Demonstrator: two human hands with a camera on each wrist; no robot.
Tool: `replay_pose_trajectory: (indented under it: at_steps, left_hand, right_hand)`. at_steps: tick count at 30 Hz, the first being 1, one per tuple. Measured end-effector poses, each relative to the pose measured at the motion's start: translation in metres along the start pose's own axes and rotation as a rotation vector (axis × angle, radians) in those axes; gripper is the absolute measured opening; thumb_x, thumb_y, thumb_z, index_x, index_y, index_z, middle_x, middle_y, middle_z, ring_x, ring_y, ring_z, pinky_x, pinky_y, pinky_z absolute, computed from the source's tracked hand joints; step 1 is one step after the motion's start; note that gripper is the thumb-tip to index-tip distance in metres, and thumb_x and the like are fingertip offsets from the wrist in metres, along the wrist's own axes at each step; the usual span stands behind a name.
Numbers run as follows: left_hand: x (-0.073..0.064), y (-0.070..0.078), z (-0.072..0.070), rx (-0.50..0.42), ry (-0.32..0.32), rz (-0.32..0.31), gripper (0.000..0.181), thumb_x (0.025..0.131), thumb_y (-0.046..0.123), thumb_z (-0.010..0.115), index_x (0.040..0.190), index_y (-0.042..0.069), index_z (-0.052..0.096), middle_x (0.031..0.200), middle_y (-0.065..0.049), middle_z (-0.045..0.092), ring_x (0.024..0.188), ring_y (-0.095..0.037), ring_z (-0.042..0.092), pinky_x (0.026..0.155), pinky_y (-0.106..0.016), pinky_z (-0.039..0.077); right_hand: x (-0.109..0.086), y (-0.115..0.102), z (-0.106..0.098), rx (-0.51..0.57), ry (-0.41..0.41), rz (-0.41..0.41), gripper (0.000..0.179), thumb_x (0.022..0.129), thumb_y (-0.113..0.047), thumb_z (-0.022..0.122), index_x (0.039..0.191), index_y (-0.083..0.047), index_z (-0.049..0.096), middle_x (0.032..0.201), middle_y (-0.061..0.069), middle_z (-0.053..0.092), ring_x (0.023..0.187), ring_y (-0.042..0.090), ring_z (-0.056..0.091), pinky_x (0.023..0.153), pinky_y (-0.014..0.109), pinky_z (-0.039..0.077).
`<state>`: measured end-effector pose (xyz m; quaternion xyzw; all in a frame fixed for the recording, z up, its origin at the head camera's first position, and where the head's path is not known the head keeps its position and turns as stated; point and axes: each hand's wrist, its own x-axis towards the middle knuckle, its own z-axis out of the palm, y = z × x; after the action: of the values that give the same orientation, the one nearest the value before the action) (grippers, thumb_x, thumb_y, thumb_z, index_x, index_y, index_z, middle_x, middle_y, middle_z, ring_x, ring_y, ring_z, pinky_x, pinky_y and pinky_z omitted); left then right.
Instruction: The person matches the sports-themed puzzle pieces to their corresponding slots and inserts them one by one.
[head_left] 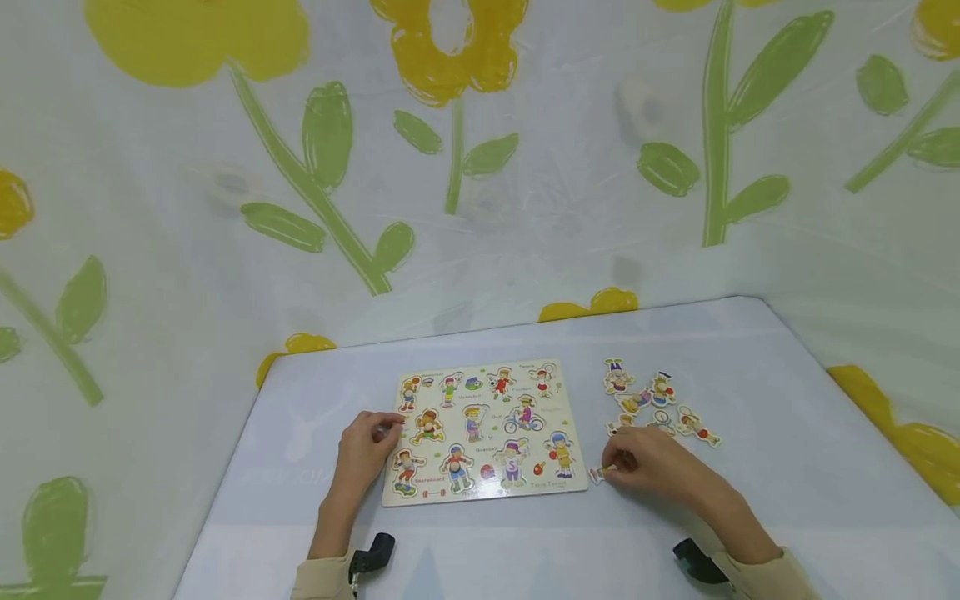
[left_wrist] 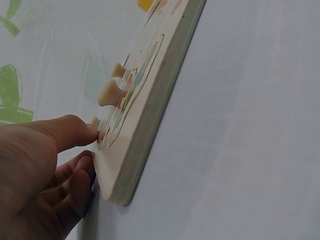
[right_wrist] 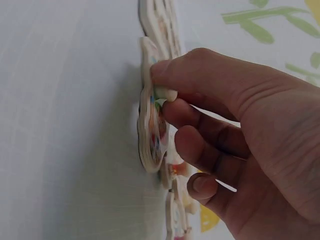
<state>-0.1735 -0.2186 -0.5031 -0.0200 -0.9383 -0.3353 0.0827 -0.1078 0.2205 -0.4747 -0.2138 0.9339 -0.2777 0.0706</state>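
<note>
A pale wooden puzzle board (head_left: pixel 392 496) with pictures of children at sports lies on the table. My left hand (head_left: pixel 365 446) is at its left edge. In the left wrist view the thumb (left_wrist: pixel 80 131) touches the board's face while the other fingers curl at its edge. Just right of the board, my right hand (head_left: pixel 652 458) pinches a figure-shaped puzzle piece (head_left: pixel 597 475). In the right wrist view, thumb and index finger grip the knob (right_wrist: pixel 166 94) on that piece; its picture is partly hidden by the fingers.
Beyond the right hand lies a loose cluster of several puzzle pieces (head_left: pixel 662 389), some touching or overlapping. Knobs (left_wrist: pixel 110 93) stand up from figures on the board. A flower-patterned curtain (head_left: pixel 525 250) surrounds the light-coloured table (head_left: pixel 480 550) at the back and sides.
</note>
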Motion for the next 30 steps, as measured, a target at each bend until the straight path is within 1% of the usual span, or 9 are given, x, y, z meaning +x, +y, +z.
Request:
replay_pose_trajectory:
  at_steps: [5, 7, 13, 15, 17, 20, 22, 26, 30]
  left_hand:
    - [0.001, -0.002, -0.001, 0.000, -0.013, -0.005, 0.014, 0.088, 0.015, 0.071, 0.101, 0.012, 0.075, 0.094, -0.005, 0.066, 0.073, -0.012, 0.052, 0.063, -0.020, 0.040]
    - [0.001, -0.003, -0.001, 0.005, -0.009, -0.005, 0.014, 0.088, 0.015, 0.071, 0.101, 0.012, 0.075, 0.094, -0.005, 0.065, 0.072, -0.012, 0.052, 0.062, -0.020, 0.040]
    - [0.001, -0.001, -0.001, 0.007, -0.016, -0.017, 0.015, 0.088, 0.016, 0.071, 0.102, 0.012, 0.075, 0.095, -0.005, 0.065, 0.073, -0.013, 0.051, 0.062, -0.020, 0.040]
    - [0.001, -0.001, -0.002, 0.006, -0.020, -0.014, 0.015, 0.089, 0.016, 0.070, 0.102, 0.012, 0.075, 0.095, -0.005, 0.065, 0.073, -0.013, 0.052, 0.062, -0.020, 0.040]
    - [0.002, -0.001, -0.002, 0.005, -0.019, -0.010, 0.015, 0.089, 0.016, 0.070, 0.102, 0.012, 0.075, 0.095, -0.006, 0.065, 0.073, -0.013, 0.052, 0.062, -0.020, 0.040]
    - [0.002, -0.002, -0.002, 0.005, -0.019, -0.010, 0.014, 0.089, 0.016, 0.070, 0.102, 0.012, 0.075, 0.095, -0.006, 0.065, 0.073, -0.013, 0.052, 0.062, -0.020, 0.040]
    - [0.002, -0.002, -0.002, 0.007, -0.020, -0.014, 0.015, 0.089, 0.016, 0.070, 0.102, 0.012, 0.075, 0.095, -0.006, 0.066, 0.073, -0.013, 0.052, 0.062, -0.020, 0.040]
    - [0.002, -0.002, -0.002, 0.002, -0.022, -0.025, 0.015, 0.088, 0.015, 0.070, 0.102, 0.011, 0.075, 0.095, -0.006, 0.065, 0.073, -0.014, 0.052, 0.062, -0.020, 0.040]
    - [0.002, -0.002, -0.001, 0.000, -0.025, -0.030, 0.015, 0.089, 0.015, 0.070, 0.102, 0.012, 0.075, 0.095, -0.006, 0.065, 0.073, -0.014, 0.052, 0.062, -0.020, 0.040]
  right_hand:
    - [-0.002, 0.001, -0.002, 0.019, -0.021, -0.014, 0.018, 0.079, -0.010, 0.076, 0.084, -0.026, 0.069, 0.084, -0.014, 0.059, 0.072, -0.002, 0.050, 0.065, 0.018, 0.047]
    - [-0.003, 0.002, -0.003, 0.023, -0.023, -0.027, 0.020, 0.078, -0.008, 0.075, 0.084, -0.026, 0.069, 0.084, -0.015, 0.058, 0.072, -0.002, 0.050, 0.065, 0.018, 0.046]
    - [-0.004, 0.003, -0.008, 0.025, -0.049, -0.025, 0.023, 0.076, -0.004, 0.074, 0.082, -0.025, 0.069, 0.084, -0.013, 0.055, 0.073, 0.000, 0.048, 0.065, 0.018, 0.044]
    - [-0.005, 0.004, -0.010, 0.027, -0.056, -0.003, 0.022, 0.076, -0.004, 0.074, 0.082, -0.025, 0.069, 0.087, -0.012, 0.055, 0.075, 0.001, 0.048, 0.066, 0.019, 0.045]
    - [-0.006, 0.003, -0.012, 0.024, -0.055, 0.028, 0.020, 0.076, -0.008, 0.076, 0.084, -0.025, 0.069, 0.088, -0.012, 0.056, 0.076, 0.002, 0.049, 0.067, 0.019, 0.046]
    - [-0.007, 0.004, -0.014, 0.032, -0.053, 0.078, 0.019, 0.077, -0.014, 0.078, 0.090, -0.023, 0.067, 0.086, -0.011, 0.057, 0.076, 0.003, 0.051, 0.067, 0.020, 0.047]
    - [-0.007, 0.004, -0.014, 0.034, -0.053, 0.097, 0.019, 0.078, -0.015, 0.078, 0.092, -0.021, 0.065, 0.082, -0.011, 0.057, 0.075, 0.003, 0.050, 0.066, 0.019, 0.046]
    - [-0.005, 0.006, -0.013, 0.034, -0.052, 0.119, 0.017, 0.079, -0.012, 0.075, 0.089, -0.020, 0.064, 0.077, -0.011, 0.056, 0.072, 0.003, 0.049, 0.064, 0.019, 0.044]
    - [-0.005, 0.007, -0.012, 0.027, -0.050, 0.133, 0.016, 0.079, -0.012, 0.076, 0.086, -0.021, 0.064, 0.075, -0.012, 0.055, 0.070, 0.003, 0.047, 0.063, 0.020, 0.043]
